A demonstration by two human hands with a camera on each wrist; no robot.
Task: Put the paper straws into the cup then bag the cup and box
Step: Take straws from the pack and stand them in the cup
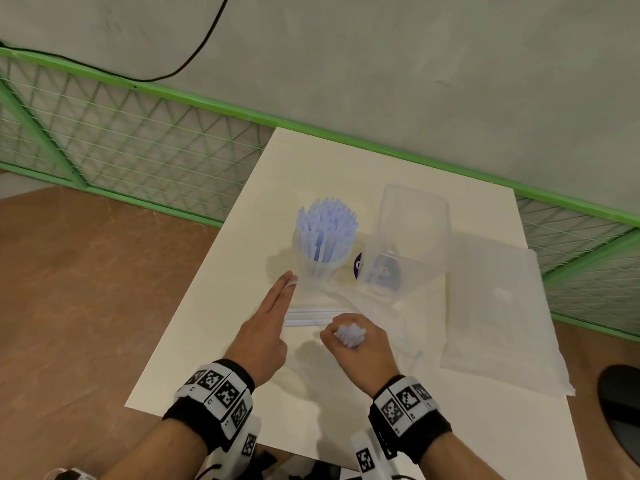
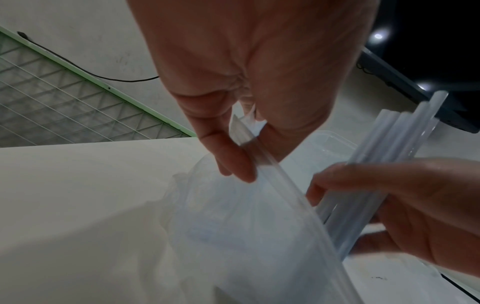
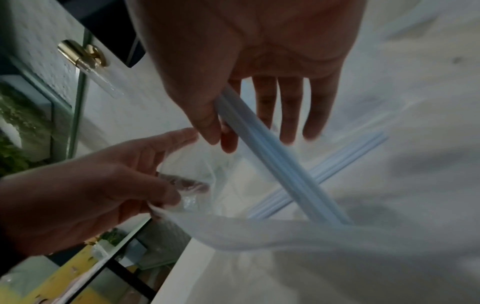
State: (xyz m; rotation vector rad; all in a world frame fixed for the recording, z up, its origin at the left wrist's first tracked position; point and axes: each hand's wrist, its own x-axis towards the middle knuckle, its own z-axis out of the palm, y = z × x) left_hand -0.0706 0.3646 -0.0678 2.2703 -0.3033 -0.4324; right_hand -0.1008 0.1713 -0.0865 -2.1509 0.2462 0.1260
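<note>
A clear cup (image 1: 320, 268) full of pale blue paper straws (image 1: 327, 223) stands mid-table. Just right of it is a clear plastic box (image 1: 408, 237). My right hand (image 1: 346, 337) grips a bundle of straws (image 3: 275, 158), thumb and forefinger round them, their lower ends inside a thin clear wrapper (image 3: 259, 232). My left hand (image 1: 291, 280) pinches that wrapper's edge (image 2: 244, 133) between thumb and fingers, beside the cup's base. Several more straws (image 1: 311, 315) lie flat in the wrapper between my hands. A large clear bag (image 1: 498, 306) lies flat to the right.
The white table (image 1: 214, 323) is narrow, with brown floor on its left. A green mesh fence (image 1: 138, 133) runs behind it along a grey wall. A dark round object (image 1: 623, 403) sits at the right edge of the view.
</note>
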